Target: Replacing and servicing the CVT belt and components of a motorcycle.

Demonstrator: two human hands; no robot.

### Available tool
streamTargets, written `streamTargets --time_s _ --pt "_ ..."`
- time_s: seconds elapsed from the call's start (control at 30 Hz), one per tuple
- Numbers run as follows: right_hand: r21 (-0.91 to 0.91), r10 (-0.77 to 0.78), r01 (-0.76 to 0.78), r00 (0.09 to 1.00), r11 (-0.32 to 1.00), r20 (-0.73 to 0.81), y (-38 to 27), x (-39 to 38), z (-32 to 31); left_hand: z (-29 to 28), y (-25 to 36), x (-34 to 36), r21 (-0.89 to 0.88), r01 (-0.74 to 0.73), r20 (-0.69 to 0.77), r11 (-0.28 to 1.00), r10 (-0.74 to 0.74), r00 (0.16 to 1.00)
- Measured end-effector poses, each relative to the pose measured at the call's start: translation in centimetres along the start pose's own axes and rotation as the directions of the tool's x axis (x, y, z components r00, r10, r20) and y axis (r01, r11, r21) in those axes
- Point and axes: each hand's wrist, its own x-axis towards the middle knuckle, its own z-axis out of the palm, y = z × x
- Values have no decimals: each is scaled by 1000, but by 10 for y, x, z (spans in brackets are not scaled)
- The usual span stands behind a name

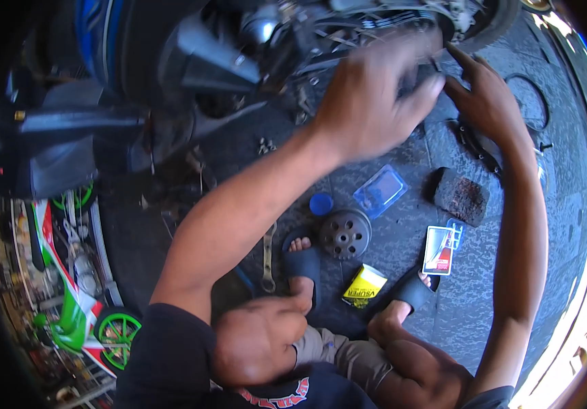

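Both my arms reach forward to the underside of a partly opened scooter (225, 54). My left hand (375, 99) is smeared by motion, its thumb pointing right and its fingers up by the exposed mechanical parts (402, 17). Just right of it, my right hand (484, 99) has its index finger and thumb stretched apart toward the left hand. A small dark piece (435, 66) shows in the gap between the hands, too blurred to name. Closer to me, a round metal clutch drum (345, 234) with holes lies on the floor between my feet.
Around the drum lie a blue lid (320, 203), a clear plastic case (380, 191), a yellow box (364, 286), a dark rough block (462, 196), a card package (438, 250) and a wrench (268, 259). A black ring (546, 112) lies right; a green-wheeled motorcycle (78, 293) stands left.
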Motion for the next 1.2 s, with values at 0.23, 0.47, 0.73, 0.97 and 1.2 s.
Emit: streamTargets --time_s 0.23,0.47,0.73,0.97,1.2 --pt "106 43 -169 698 980 715 29 -154 58 -99 52 -278 231 934 245 273 -945 215" --pt "1 -26 103 238 995 971 -39 -249 104 -59 59 -385 287 790 356 542 -826 437" --pt "4 8 -16 694 1000 720 -29 -200 60 -41 54 -375 101 787 274 609 -777 566" --pt "-197 194 -76 688 977 699 -37 -156 86 -94 83 -426 111 903 205 416 -898 389" --pt "-148 248 -216 935 965 254 -81 -29 48 -92 91 -426 216 920 179 329 -939 294"
